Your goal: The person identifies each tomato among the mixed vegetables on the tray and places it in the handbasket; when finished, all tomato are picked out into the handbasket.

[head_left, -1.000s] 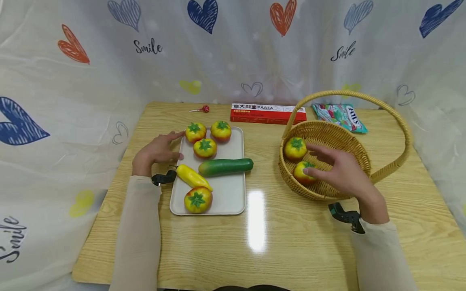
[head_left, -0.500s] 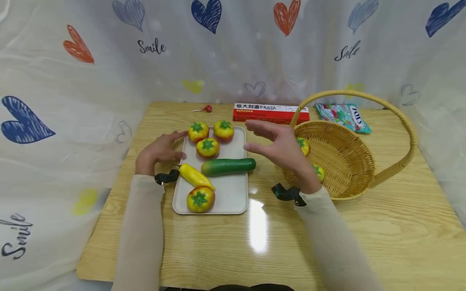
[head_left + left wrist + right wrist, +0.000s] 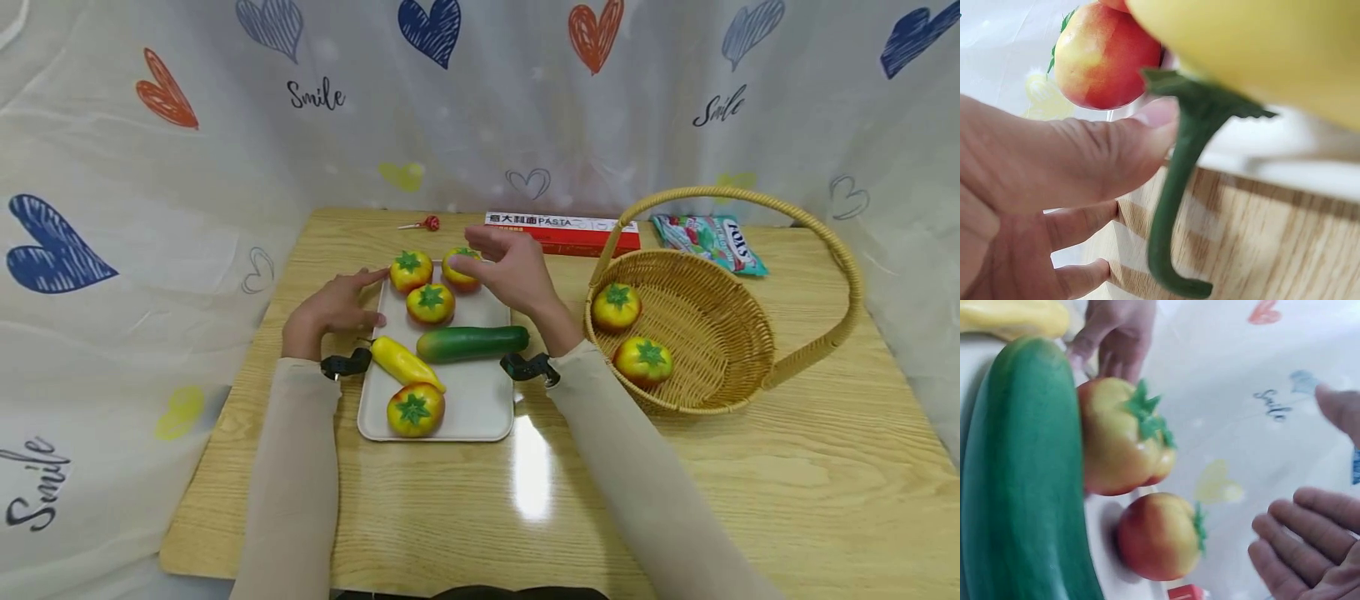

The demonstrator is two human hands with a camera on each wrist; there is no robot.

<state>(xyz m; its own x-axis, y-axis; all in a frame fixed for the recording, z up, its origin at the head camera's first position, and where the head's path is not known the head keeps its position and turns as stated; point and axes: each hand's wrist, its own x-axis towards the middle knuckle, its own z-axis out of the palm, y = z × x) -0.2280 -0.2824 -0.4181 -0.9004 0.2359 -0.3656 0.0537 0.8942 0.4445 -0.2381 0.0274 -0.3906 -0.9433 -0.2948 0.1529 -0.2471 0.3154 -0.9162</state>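
Observation:
A white tray [image 3: 480, 408] bears several yellow-and-red toy tomatoes, a green cucumber [image 3: 472, 343] and a yellow pepper [image 3: 403, 364]. At its left edge rests my left hand [image 3: 332, 307], fingers spread, thumb at the rim and forefinger beside the top-left tomato [image 3: 411, 271]. In the left wrist view that thumb [image 3: 1104, 153] lies behind the pepper's green stem [image 3: 1175, 200]. My right hand [image 3: 513, 271] hovers over the tray's far right corner, partly covering the top-right tomato [image 3: 461, 282]. The right wrist view shows its fingers [image 3: 1310, 544] extended, apart from this tomato [image 3: 1160, 536].
To the right stands a wicker basket [image 3: 712, 333] with a tall arched handle, two tomatoes [image 3: 643, 362] inside. Along the table's back lie a lollipop [image 3: 430, 223], a red pasta box [image 3: 573, 237] and a teal Fox's candy bag [image 3: 712, 243]. A heart-print curtain [image 3: 495, 108] hangs behind.
My right hand has left the basket, where two tomatoes stay, and swung left with nothing in it to above the tray's top-right tomato. The left hand keeps its place at the tray.

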